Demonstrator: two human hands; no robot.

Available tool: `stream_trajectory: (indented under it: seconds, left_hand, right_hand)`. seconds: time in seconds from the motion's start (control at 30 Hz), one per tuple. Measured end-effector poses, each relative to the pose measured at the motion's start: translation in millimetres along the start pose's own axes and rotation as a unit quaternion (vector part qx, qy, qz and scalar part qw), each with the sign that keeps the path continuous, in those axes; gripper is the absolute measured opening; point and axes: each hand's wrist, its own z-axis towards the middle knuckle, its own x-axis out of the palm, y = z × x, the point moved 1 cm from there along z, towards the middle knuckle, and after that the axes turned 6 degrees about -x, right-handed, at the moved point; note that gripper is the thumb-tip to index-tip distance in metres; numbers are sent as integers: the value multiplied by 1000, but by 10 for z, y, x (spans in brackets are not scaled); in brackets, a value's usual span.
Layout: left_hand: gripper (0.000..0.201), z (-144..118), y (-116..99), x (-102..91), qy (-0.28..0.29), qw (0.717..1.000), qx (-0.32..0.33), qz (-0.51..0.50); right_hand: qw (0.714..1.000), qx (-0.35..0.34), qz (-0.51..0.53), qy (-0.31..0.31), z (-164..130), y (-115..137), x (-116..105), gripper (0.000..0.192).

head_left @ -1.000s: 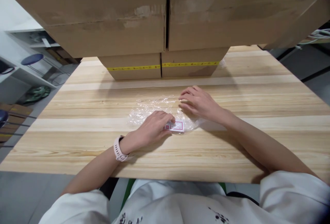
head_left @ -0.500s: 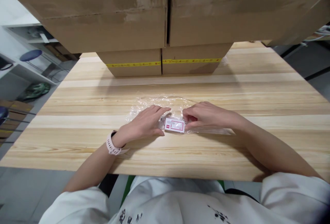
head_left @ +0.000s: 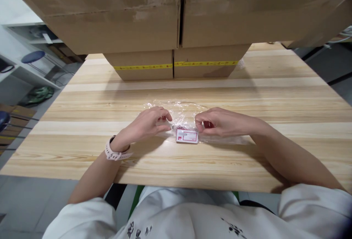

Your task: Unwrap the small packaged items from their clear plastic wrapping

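Flanking white box [head_left: 187,136], left hand [head_left: 148,122] gaping, right hand [head_left: 221,121] at film [head_left: 183,111], grip unclear, cartons [head_left: 145,57] beyond

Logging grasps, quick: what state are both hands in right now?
Left hand: open, near the small white box.
Right hand: curled at the clear plastic; whether it grips any cannot be told.

White sleeves [head_left: 82,217], seemingly pale-pink watchband [head_left: 112,154]
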Motion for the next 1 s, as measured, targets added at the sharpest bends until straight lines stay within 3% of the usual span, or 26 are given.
stream_trajectory:
  seconds: [0.13, 0.23, 0.33, 0.5, 0.57, 0.7, 0.87, 0.93, 1.0]
  left_hand:
    - [49, -10, -21, 145, -36, 995, 80, -39]
    - [68, 9, -49, 320, -41, 996, 79, -23]
    - [60, 21, -99, 415, -20, 997, 68, 1]
    - [17, -57, -244, 376, 24, 995, 92, -9]
    - [8, -101, -293, 376, 20, 993, 117, -12]
    - [17, -119, -335, 478, -16, 982, 186, 15]
    - [15, -71, -314, 557, -43, 980, 184, 64]
    - [19, -85, -299, 487, -15, 980, 189, 59]
    - [25, -116, -287, 369, 48, 978, 200, 38]
  right_hand:
    - [999, -30, 16, 7, -4, 0, 24, 10]
    - [999, -41, 21, 16, -4, -11, 37, 11]
    - [998, -48, 36, 25, -2, -1, 35, 11]
    - [986, -72, 114, 97, -32, 85, -27, 14]
    - [980, -72, 148, 114, -46, 99, -58, 18]
    - [992, -41, 104, 58, -17, -23, -40, 21]
    - [997, -5, -77, -18, 69, -313, 67, 16]
    - [994, 10, -102, -34, 82, -400, 71, 19]
    - [994, 17, -104, -41, 83, -457, 57, 22]
